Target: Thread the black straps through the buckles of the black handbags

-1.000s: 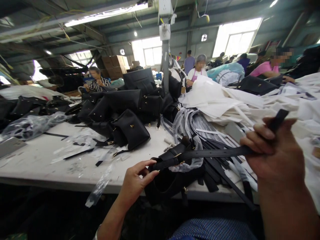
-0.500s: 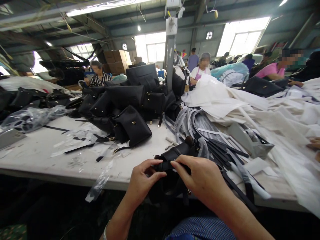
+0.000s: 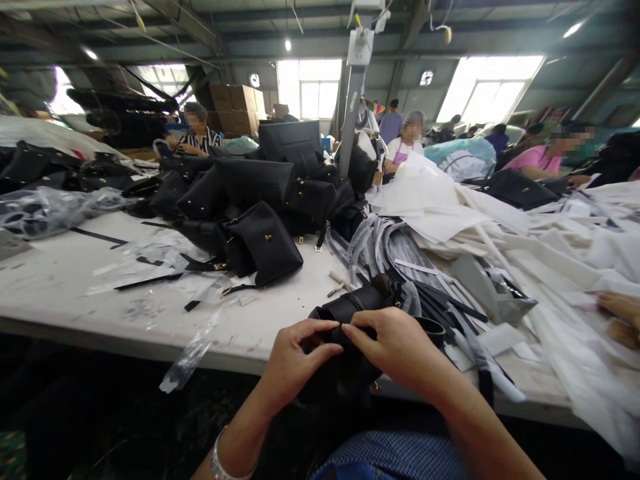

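A black handbag [image 3: 350,303] lies at the table's front edge, its near part hanging over toward my lap. My left hand [image 3: 300,350] pinches a dark strip or edge of this bag between thumb and fingers. Close beside it, my right hand [image 3: 390,337] grips the same part, with its fingertips nearly touching those of the left. The exact piece between the fingers is mostly hidden. Some gold-coloured metal shows at the bag's lower side, below the right hand.
Black handbags [image 3: 267,240] are heaped behind on the white table [image 3: 280,313]. Plastic-wrapped straps [image 3: 387,247], a grey holder [image 3: 493,290] and white sheets [image 3: 435,193] lie to the right. Plastic scraps [image 3: 193,350] hang off the front edge. Another person's hand [image 3: 620,313] is at far right.
My left hand has shifted slightly right, bringing its fingertips closer to my right hand's. Both hands keep hold of the bag. The camera view has tilted and moved a little.
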Action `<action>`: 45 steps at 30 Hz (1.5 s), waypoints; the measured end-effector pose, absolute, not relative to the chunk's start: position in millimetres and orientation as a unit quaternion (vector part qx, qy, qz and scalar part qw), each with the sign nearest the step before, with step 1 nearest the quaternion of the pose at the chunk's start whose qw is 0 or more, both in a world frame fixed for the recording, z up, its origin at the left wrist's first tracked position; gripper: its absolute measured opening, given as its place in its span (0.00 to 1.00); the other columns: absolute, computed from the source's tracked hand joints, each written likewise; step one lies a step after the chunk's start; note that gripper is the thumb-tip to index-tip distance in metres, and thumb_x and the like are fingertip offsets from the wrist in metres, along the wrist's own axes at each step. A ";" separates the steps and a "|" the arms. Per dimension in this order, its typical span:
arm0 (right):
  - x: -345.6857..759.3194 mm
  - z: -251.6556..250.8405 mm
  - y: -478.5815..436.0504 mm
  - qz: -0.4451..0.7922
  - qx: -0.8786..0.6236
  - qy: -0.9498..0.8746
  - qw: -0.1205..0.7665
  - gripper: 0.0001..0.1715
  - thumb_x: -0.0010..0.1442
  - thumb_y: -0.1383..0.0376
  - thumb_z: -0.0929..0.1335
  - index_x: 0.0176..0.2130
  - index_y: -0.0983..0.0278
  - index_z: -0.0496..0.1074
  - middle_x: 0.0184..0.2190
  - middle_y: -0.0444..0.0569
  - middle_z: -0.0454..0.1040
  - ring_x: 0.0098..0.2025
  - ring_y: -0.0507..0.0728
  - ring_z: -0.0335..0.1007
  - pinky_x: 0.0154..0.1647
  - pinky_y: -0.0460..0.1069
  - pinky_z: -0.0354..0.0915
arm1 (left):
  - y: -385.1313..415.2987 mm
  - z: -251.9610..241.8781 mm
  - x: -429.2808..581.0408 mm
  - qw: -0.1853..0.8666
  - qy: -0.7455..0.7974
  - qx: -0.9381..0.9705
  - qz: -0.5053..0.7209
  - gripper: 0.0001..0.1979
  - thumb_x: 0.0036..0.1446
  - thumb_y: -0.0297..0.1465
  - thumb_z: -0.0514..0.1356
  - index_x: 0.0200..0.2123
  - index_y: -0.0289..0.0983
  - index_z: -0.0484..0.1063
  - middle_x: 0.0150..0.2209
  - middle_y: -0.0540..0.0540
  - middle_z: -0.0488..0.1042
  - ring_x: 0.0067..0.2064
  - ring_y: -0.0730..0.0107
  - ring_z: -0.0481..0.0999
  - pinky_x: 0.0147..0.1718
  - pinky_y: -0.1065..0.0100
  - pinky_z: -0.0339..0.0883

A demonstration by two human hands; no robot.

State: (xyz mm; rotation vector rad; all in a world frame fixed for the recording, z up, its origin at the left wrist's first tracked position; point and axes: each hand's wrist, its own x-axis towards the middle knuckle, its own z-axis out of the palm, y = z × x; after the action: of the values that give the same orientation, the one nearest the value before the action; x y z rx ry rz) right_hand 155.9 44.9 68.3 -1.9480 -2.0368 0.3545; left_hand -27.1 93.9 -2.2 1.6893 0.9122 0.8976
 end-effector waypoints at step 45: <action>159.6 63.6 45.8 0.036 -0.616 -0.771 0.156 0.09 0.67 0.61 0.66 0.37 0.60 0.74 0.33 0.44 0.79 0.37 0.56 0.74 0.39 0.50 0.59 | 97.0 0.9 -25.5 0.437 0.359 0.737 0.369 0.15 0.56 0.34 0.66 0.48 0.42 0.80 0.44 0.45 0.82 0.43 0.61 0.80 0.47 0.64 0.72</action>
State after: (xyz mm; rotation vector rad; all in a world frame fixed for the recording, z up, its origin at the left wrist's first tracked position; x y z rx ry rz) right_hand 159.6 45.8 63.6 -1.7655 -2.2081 0.1029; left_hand -25.5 97.0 0.9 1.8339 0.8931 0.9184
